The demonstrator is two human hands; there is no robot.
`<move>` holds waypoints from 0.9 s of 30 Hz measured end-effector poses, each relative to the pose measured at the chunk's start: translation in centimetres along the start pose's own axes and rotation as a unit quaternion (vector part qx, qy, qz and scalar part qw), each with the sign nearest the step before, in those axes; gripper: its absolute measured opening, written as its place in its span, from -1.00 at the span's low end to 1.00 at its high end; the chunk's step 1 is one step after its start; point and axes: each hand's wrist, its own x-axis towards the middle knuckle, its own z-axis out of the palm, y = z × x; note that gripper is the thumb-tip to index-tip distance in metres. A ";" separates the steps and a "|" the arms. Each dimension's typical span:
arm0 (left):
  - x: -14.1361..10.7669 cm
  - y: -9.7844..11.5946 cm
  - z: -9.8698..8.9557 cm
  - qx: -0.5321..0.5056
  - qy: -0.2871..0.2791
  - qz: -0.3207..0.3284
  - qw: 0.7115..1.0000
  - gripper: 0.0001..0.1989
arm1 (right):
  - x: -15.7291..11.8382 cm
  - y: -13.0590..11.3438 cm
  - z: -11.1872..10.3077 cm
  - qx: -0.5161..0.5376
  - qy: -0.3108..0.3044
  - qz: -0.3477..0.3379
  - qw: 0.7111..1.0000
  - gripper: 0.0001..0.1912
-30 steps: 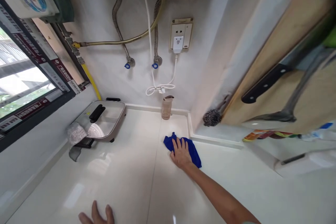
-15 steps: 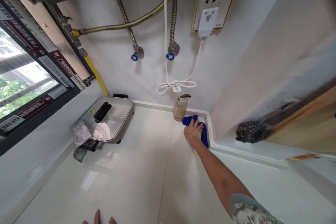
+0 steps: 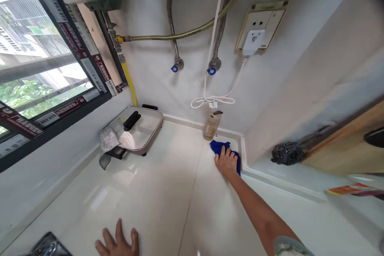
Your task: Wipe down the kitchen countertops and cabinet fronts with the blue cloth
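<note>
Head view: right hand [image 3: 227, 163], fingers spread, presses blue cloth [image 3: 217, 147] beside the far-right raised edge [image 3: 243, 152]; left hand [image 3: 120, 245] splayed, worktop [image 3: 168, 192] between.

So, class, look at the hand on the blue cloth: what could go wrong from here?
The bottle stands close to the blue cloth under the right hand, so a wide sweep might tip it.
The looped white cord hangs by the bottle's top, so lifting the bottle carelessly could snag it.

Lidded pan [image 3: 147, 130], bottle [image 3: 211, 126], wall socket [image 3: 269, 28]
</note>
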 end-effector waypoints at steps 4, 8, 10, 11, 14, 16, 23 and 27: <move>-0.5 -0.1 -0.1 -0.019 0.015 0.019 1.000 -0.29 | -6.0 -1.4 -1.0 -0.008 0.005 -0.052 0.999 -0.32; -1.1 -0.2 -0.4 -0.028 0.042 0.043 0.998 -0.38 | -12.4 -3.6 -1.7 0.014 -0.008 -0.092 0.996 -0.32; -1.4 -0.2 -0.5 -0.021 0.058 0.056 0.997 -0.40 | -16.2 -5.2 -1.8 0.033 0.000 -0.124 0.992 -0.32; -1.6 -0.2 -0.5 -0.012 0.067 0.064 0.996 -0.41 | -18.2 -6.0 -1.8 0.044 0.007 -0.140 0.989 -0.32; -1.8 -0.4 -0.4 0.036 0.080 0.077 0.993 -0.43 | -24.3 -7.2 -2.0 0.083 0.017 -0.196 0.977 -0.30; -1.3 -1.0 -0.3 0.070 0.058 0.075 0.993 -0.42 | -27.6 -6.2 -2.3 0.115 0.007 -0.270 0.956 -0.28; 3.8 -8.3 -1.5 0.024 -0.037 0.174 0.984 -0.46 | -31.6 4.7 -1.0 0.143 0.040 -0.331 0.932 -0.29; 5.7 -11.7 -2.0 0.013 -0.038 0.079 0.996 -0.40 | -31.1 6.0 2.0 0.154 0.080 -0.210 0.962 -0.26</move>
